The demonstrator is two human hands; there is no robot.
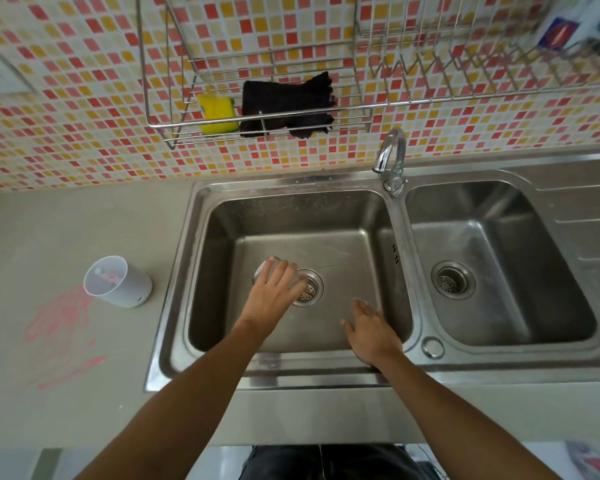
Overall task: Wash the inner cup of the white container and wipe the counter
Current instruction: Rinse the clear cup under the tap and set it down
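Observation:
The clear inner cup [264, 267] lies low in the left sink basin [343, 251], beside the drain strainer [309, 288]. My left hand [272, 294] is wrapped over the cup from above and hides most of it. Over the front right part of that basin, my right hand [371, 332] hovers with its fingers apart and nothing in it. The white container [118, 282] stands tilted on the grey counter [66, 237] left of the sink, its mouth facing me. A smeared pink stain [61, 323] marks the counter in front of it.
A chrome faucet [392, 157] rises between the left basin and the right basin [492, 258]. On the tiled wall hangs a wire rack [160, 98] holding a yellow sponge [217, 114] and a black cloth [288, 105]. A dish rack [465, 60] sits at upper right.

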